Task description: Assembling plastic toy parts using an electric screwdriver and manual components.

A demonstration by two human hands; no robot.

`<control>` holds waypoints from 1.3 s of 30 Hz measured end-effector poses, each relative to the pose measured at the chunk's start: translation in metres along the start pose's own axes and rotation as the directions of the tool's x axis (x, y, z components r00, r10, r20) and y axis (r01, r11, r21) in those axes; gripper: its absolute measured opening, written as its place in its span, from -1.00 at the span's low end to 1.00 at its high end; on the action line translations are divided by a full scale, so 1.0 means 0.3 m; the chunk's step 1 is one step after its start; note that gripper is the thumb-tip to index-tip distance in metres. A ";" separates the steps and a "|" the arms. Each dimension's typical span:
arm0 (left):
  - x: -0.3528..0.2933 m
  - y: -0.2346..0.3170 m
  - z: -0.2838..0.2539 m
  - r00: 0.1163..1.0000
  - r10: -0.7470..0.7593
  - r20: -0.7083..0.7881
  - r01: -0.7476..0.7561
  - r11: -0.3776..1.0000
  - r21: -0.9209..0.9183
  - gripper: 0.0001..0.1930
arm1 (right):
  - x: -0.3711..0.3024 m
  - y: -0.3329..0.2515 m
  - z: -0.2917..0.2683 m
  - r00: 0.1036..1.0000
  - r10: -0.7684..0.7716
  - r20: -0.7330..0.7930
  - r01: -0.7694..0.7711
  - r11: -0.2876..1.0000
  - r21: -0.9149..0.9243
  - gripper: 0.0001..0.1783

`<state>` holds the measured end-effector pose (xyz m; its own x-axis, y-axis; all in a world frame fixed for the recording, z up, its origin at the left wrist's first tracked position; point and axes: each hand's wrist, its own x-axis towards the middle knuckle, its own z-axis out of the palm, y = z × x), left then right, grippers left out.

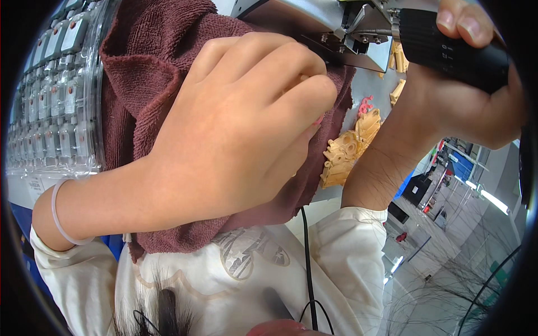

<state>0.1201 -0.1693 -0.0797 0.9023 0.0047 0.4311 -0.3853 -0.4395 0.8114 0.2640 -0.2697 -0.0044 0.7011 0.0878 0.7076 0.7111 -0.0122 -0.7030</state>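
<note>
My right hand [468, 103] is wrapped round the grip of a black electric screwdriver [448, 50] at the upper right. The bit points left into the small metal bracket of a box-like metal device [314, 25]; whether it touches a screw there I cannot tell. My left hand [246, 117] is closed in the middle, over a dark red towel [134, 61]. Its curled fingers hide most of what is in them; only slivers of something reddish and yellowish show at their edge.
Left of the towel stands a clear plastic tray [95, 134] with rows of grey metal parts [53, 95]. Several yellow plastic parts [353, 148] and a small pink piece [365, 105] lie on the grey surface to the right. A black cable [307, 252] hangs in front of me.
</note>
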 end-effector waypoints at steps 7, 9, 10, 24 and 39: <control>0.021 0.008 0.013 1.000 -0.013 0.005 0.013 0.999 0.048 -0.68 | -0.041 -0.037 0.040 0.999 0.006 -0.048 -0.006 1.000 -0.010 -0.75; 0.026 0.004 0.014 1.000 -0.013 0.002 0.013 0.998 0.054 -0.69 | -0.043 -0.040 0.040 0.998 0.007 -0.059 -0.008 1.000 -0.016 -0.76; 0.026 0.001 0.015 1.000 -0.012 0.004 0.012 0.999 0.051 -0.69 | -0.045 -0.046 0.037 0.998 0.008 -0.066 -0.009 1.000 -0.022 -0.76; 0.027 -0.006 0.023 1.000 0.001 -0.021 0.000 0.999 0.050 -0.70 | -0.035 -0.042 0.029 0.990 0.027 -0.141 -0.037 0.997 -0.065 -0.79; 0.014 -0.002 0.032 0.997 -0.053 -0.055 0.052 0.998 -0.031 -0.74 | -0.020 -0.126 -0.076 0.992 0.099 -0.080 -0.099 0.995 0.015 -0.80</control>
<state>0.1261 -0.1776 -0.0822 0.9097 0.0771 0.4081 -0.3440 -0.4108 0.8444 0.2340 -0.2926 0.0196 0.7704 0.0061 0.6376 0.6376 -0.0056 -0.7703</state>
